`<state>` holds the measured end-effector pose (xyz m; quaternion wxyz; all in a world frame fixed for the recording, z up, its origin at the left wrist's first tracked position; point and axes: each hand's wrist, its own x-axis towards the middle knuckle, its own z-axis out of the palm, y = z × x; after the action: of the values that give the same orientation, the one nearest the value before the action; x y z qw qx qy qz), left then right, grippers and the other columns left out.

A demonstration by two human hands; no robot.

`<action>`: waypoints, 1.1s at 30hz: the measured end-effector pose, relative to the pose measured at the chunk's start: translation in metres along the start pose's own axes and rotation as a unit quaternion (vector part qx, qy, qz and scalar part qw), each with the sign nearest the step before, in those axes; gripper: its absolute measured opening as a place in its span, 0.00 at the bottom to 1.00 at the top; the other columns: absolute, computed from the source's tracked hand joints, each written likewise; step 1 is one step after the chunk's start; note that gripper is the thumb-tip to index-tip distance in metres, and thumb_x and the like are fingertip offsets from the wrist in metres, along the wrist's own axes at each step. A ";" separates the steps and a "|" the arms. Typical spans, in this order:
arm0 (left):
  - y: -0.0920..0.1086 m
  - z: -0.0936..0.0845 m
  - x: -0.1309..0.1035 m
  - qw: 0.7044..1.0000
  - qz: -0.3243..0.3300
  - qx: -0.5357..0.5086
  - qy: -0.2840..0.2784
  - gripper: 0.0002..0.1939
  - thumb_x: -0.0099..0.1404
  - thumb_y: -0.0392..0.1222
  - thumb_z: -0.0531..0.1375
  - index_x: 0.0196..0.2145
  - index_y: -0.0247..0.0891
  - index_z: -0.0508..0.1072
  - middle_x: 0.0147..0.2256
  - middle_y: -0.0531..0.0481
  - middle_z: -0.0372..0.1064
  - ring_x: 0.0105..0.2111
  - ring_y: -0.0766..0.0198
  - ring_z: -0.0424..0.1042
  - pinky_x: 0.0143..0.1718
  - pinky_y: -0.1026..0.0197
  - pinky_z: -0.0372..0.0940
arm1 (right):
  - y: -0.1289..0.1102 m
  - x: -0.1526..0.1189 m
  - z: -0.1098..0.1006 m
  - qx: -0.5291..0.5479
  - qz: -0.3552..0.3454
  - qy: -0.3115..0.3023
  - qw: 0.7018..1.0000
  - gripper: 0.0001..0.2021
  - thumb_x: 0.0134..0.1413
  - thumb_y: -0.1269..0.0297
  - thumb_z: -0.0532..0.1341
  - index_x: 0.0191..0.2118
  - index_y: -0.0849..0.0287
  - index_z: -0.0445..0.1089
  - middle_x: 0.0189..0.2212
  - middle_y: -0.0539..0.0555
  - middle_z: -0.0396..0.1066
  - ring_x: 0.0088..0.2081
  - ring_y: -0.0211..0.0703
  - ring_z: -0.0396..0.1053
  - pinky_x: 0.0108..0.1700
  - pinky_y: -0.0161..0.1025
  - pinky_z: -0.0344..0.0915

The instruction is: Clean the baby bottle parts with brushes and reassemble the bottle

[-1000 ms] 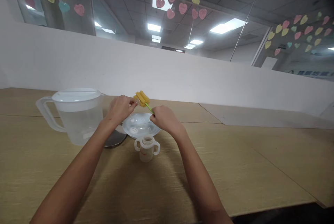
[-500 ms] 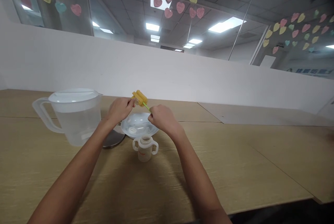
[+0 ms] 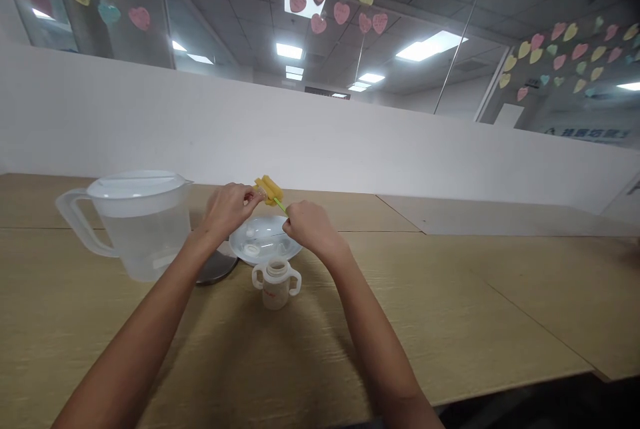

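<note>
My right hand [image 3: 311, 224] is closed around the green handle of a sponge bottle brush, whose yellow sponge head [image 3: 273, 189] points up and away from me. My left hand [image 3: 231, 208] pinches a small clear piece [image 3: 261, 194], perhaps a bottle nipple, against the left side of the sponge. Below both hands sits a clear bowl [image 3: 287, 253] with water and small whitish parts in it. In front of the bowl, a small baby bottle [image 3: 275, 297] with two white handles stands upright, its top uncovered.
A large lidded plastic pitcher [image 3: 145, 229] with clear liquid stands at the left. Partly hidden behind my left forearm lies a round dark metal disc [image 3: 217, 269]. The wooden table [image 3: 450, 309] runs to a white wall [image 3: 300, 142] with glass above it.
The fingers of my left hand have shifted slightly on the clear piece against the sponge. My right hand keeps its hold on the brush. The whole view has moved a little.
</note>
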<state>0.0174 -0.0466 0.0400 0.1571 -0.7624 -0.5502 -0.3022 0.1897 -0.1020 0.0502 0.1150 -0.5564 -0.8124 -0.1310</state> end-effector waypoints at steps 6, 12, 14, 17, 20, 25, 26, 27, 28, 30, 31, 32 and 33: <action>0.000 0.001 -0.001 1.000 0.003 0.020 0.003 0.17 0.62 0.51 0.52 0.35 0.39 0.77 0.33 0.46 0.75 0.34 0.56 0.71 0.31 0.61 0.57 | 0.005 -0.005 -0.006 0.012 0.005 -0.018 1.000 0.12 0.52 0.72 0.51 0.38 0.65 0.71 0.32 0.62 0.73 0.34 0.46 0.70 0.29 0.36 0.58; 0.004 0.000 -0.003 1.000 0.006 0.010 0.000 0.16 0.62 0.49 0.53 0.36 0.39 0.77 0.34 0.47 0.75 0.34 0.58 0.71 0.32 0.62 0.57 | 0.021 -0.019 -0.019 0.042 0.001 -0.068 0.997 0.11 0.48 0.71 0.53 0.35 0.65 0.71 0.29 0.60 0.72 0.27 0.41 0.66 0.24 0.35 0.50; 0.006 0.000 -0.003 1.000 0.009 0.002 0.002 0.16 0.62 0.49 0.54 0.35 0.39 0.77 0.34 0.47 0.75 0.34 0.59 0.71 0.31 0.62 0.57 | 0.022 -0.021 -0.021 0.058 -0.022 -0.066 0.996 0.11 0.47 0.71 0.52 0.33 0.65 0.71 0.28 0.59 0.72 0.26 0.39 0.64 0.23 0.35 0.49; 0.010 0.000 -0.004 1.000 0.013 -0.013 0.010 0.14 0.62 0.48 0.55 0.36 0.39 0.77 0.34 0.48 0.76 0.35 0.59 0.71 0.32 0.63 0.58 | 0.019 -0.022 -0.023 0.070 -0.041 -0.065 0.995 0.11 0.47 0.72 0.51 0.32 0.65 0.70 0.29 0.58 0.71 0.25 0.38 0.62 0.23 0.35 0.49; 0.016 -0.002 -0.005 1.000 0.009 -0.024 0.008 0.14 0.61 0.49 0.55 0.36 0.40 0.78 0.34 0.48 0.76 0.35 0.59 0.72 0.31 0.63 0.58 | 0.017 -0.021 -0.023 0.072 -0.044 -0.064 0.994 0.11 0.47 0.72 0.51 0.33 0.65 0.70 0.30 0.58 0.71 0.26 0.38 0.62 0.24 0.35 0.49; 0.025 -0.003 -0.007 0.998 0.005 -0.050 -0.027 0.18 0.63 0.51 0.52 0.36 0.39 0.78 0.32 0.47 0.76 0.32 0.59 0.72 0.31 0.63 0.58 | 0.016 -0.021 -0.024 0.075 -0.045 -0.064 0.994 0.11 0.48 0.73 0.50 0.34 0.65 0.69 0.31 0.58 0.72 0.26 0.38 0.63 0.25 0.35 0.49; 0.026 -0.003 -0.007 0.998 0.011 -0.053 -0.038 0.19 0.63 0.52 0.52 0.36 0.39 0.78 0.31 0.47 0.76 0.31 0.59 0.72 0.30 0.63 0.58 | 0.016 -0.021 -0.024 0.074 -0.043 -0.065 0.994 0.11 0.48 0.73 0.51 0.34 0.65 0.69 0.31 0.58 0.72 0.26 0.38 0.63 0.25 0.35 0.49; 0.026 -0.004 -0.007 0.997 0.020 -0.054 -0.049 0.20 0.64 0.52 0.51 0.35 0.39 0.78 0.30 0.47 0.76 0.30 0.60 0.71 0.29 0.63 0.57 | 0.016 -0.021 -0.024 0.073 -0.040 -0.067 0.994 0.11 0.48 0.73 0.51 0.34 0.65 0.69 0.30 0.58 0.71 0.26 0.38 0.63 0.25 0.35 0.49; 0.027 -0.004 -0.007 0.996 0.033 -0.056 -0.064 0.20 0.64 0.52 0.50 0.34 0.39 0.78 0.28 0.47 0.76 0.29 0.60 0.71 0.28 0.63 0.56 | 0.017 -0.021 -0.023 0.072 -0.039 -0.069 0.994 0.11 0.48 0.73 0.51 0.33 0.65 0.69 0.30 0.58 0.71 0.26 0.38 0.62 0.24 0.35 0.49; 0.028 -0.005 -0.007 0.992 0.059 -0.058 -0.096 0.22 0.65 0.52 0.48 0.32 0.38 0.78 0.26 0.48 0.75 0.26 0.62 0.69 0.26 0.64 0.54 | 0.017 -0.020 -0.023 0.070 -0.040 -0.076 0.994 0.11 0.48 0.74 0.50 0.33 0.64 0.69 0.29 0.57 0.71 0.25 0.38 0.62 0.24 0.34 0.48; 0.029 -0.006 -0.007 0.990 0.070 -0.056 -0.110 0.23 0.65 0.52 0.48 0.30 0.38 0.78 0.25 0.48 0.74 0.25 0.62 0.68 0.26 0.64 0.53 | 0.017 -0.020 -0.023 0.069 -0.041 -0.080 0.994 0.11 0.48 0.74 0.50 0.32 0.64 0.69 0.29 0.57 0.71 0.25 0.37 0.62 0.24 0.34 0.48; 0.030 -0.007 -0.008 0.988 0.076 -0.052 -0.120 0.23 0.65 0.52 0.47 0.30 0.38 0.77 0.25 0.48 0.74 0.24 0.63 0.68 0.25 0.64 0.53 | 0.017 -0.020 -0.022 0.068 -0.042 -0.083 0.993 0.11 0.47 0.75 0.50 0.32 0.64 0.69 0.28 0.57 0.70 0.25 0.37 0.61 0.23 0.34 0.48; 0.031 -0.008 -0.008 0.988 0.077 -0.043 -0.126 0.23 0.65 0.52 0.47 0.29 0.38 0.77 0.25 0.48 0.74 0.24 0.63 0.67 0.25 0.63 0.52 | 0.017 -0.019 -0.022 0.068 -0.043 -0.086 0.993 0.10 0.47 0.75 0.50 0.32 0.64 0.69 0.28 0.56 0.70 0.25 0.37 0.61 0.23 0.34 0.48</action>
<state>0.0423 -0.0673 0.0438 0.0764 -0.8408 -0.4912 -0.2145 0.2137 -0.1205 0.0659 0.0768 -0.5211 -0.8494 -0.0323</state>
